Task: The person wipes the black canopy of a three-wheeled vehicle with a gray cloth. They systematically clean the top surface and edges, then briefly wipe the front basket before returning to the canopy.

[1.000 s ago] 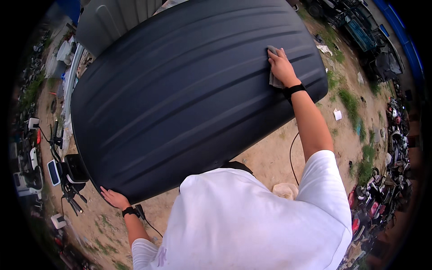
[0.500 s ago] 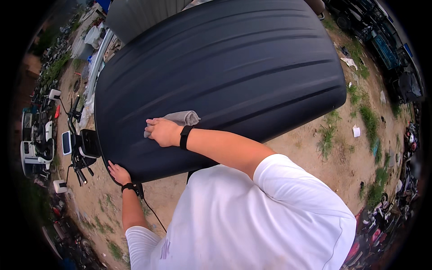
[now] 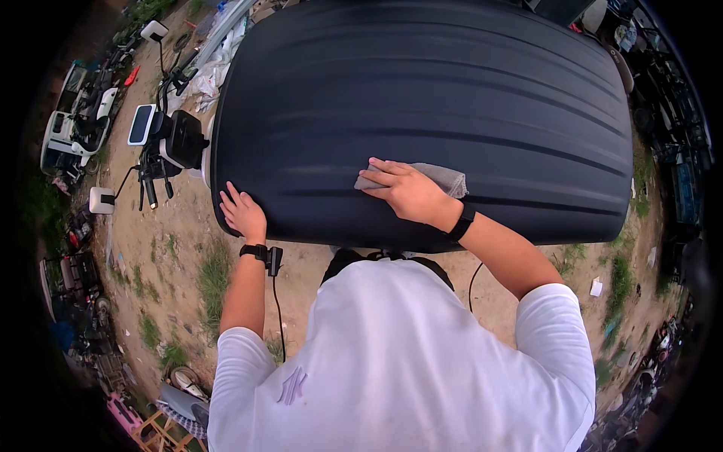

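A large black ribbed cover (image 3: 316, 98), roof-like and smooth with long raised lines, spans the view in front of me. On it, right of the middle, my right hand (image 3: 413, 194) presses a folded grey cloth (image 3: 447, 178) flat, fingers over its left end. The rest of the cloth sticks out beyond my knuckles. My left hand (image 3: 245, 216) lies with fingers spread on the cover's near left corner and holds nothing. Both wrists wear black bands; a small black device (image 3: 275, 261) with a cable sits at the left one.
Left of the cover stand handlebars (image 3: 151, 177) with a white-framed phone or screen (image 3: 141, 125) and two mirrors (image 3: 102, 200). A white vehicle (image 3: 71, 139) is farther left. Sandy ground with grass tufts (image 3: 215, 275) surrounds me; piled scrap and vehicles (image 3: 670, 128) line the right.
My view has shifted, so the cover sits differently in it. My right hand and the cloth are now farther right along the cover. My left hand stays at the near left corner.
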Tool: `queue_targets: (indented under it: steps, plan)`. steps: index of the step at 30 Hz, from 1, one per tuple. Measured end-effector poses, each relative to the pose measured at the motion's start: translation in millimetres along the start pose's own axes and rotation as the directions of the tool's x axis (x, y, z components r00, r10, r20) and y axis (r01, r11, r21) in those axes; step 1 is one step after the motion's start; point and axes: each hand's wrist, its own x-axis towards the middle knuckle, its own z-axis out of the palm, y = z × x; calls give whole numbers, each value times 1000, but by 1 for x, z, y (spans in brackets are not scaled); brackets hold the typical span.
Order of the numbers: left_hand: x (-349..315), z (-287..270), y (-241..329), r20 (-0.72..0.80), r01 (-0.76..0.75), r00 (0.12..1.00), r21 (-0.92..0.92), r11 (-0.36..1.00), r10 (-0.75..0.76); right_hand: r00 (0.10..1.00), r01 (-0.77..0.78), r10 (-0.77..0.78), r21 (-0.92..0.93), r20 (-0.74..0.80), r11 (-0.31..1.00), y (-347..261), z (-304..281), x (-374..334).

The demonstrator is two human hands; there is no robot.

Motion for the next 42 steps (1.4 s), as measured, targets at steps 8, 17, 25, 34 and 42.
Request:
queue_targets:
  steps: [8,17,25,34,42]
  plan:
    - [-8,-17,2,49,-123,991,17,992,122,993,93,-95,46,64,995,-34,32,101]
    - [12,-64,-51,161,-244,932,-387,889,325,955,266,-268,33,124,963,-108,139,284]
    - [27,-69,-144,234,107,964,-773,625,125,930,316,-271,-165,247,935,-101,176,393]
    - [-16,-70,-213,364,316,930,-712,627,-55,994,8,36,-411,100,911,-44,163,429]
    - [-5,-29,-217,584,602,795,-727,330,-164,896,384,-330,-147,296,911,-158,169,339]
